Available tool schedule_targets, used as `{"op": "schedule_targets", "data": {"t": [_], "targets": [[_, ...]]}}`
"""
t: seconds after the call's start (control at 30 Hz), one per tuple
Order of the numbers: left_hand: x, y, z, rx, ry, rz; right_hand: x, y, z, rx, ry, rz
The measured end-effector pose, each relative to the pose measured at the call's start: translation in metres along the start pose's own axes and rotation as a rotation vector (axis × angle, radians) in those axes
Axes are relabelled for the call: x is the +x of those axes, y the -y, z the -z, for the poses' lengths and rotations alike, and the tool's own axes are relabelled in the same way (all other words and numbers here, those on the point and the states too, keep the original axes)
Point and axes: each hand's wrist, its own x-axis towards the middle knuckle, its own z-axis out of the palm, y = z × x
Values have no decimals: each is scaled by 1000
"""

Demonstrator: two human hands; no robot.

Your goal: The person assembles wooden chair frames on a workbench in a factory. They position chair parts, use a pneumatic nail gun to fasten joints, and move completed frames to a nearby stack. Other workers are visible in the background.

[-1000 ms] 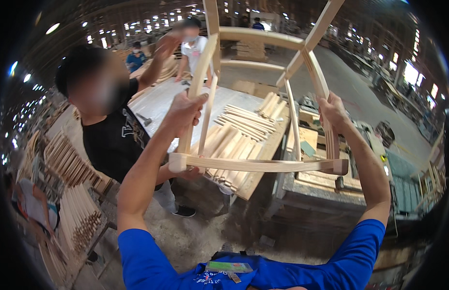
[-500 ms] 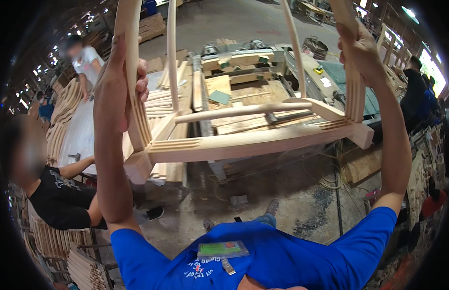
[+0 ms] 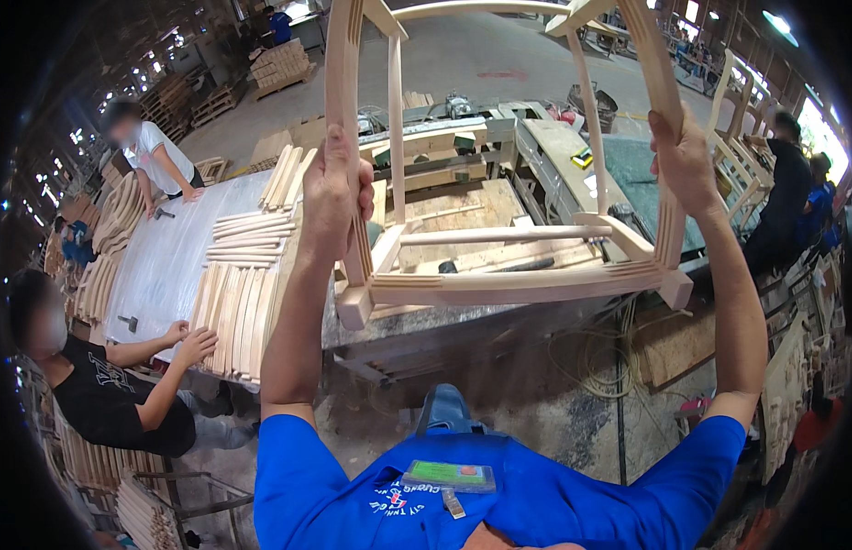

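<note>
In front of me I hold up a pale wooden chair frame, its thick rails meeting in grooved corners and thin round bars running inside. My left hand is wrapped round the left side rail. On the opposite side rail, my right hand grips a little higher. Both arms are stretched forward, and the frame's far end is cut off by the upper edge of the view. Through the frame a wooden workbench shows, with boards and clamping beams on it.
To the left, a covered table bears rows of wooden slats and hammers. One person in black handles slats there; another in white stands behind. Coiled hoses lie right of the bench. People work near chairs at far right.
The frame and my hands have shifted to the right in view, and more of the frame's far end shows. The bench is nearer. The person in black now has both hands at the slats.
</note>
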Motion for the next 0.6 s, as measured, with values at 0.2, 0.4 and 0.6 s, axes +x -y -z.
{"op": "schedule_targets", "data": {"t": [0.2, 0.4, 0.6], "targets": [[68, 71, -8, -2, -56, 90, 73, -57, -65, -107, 22, 49], [147, 155, -4, -59, -83, 207, 139, -122, -149, -158, 42, 112], [203, 215, -6, -104, -108, 339, 195, -168, -213, -115, 184, -48]]}}
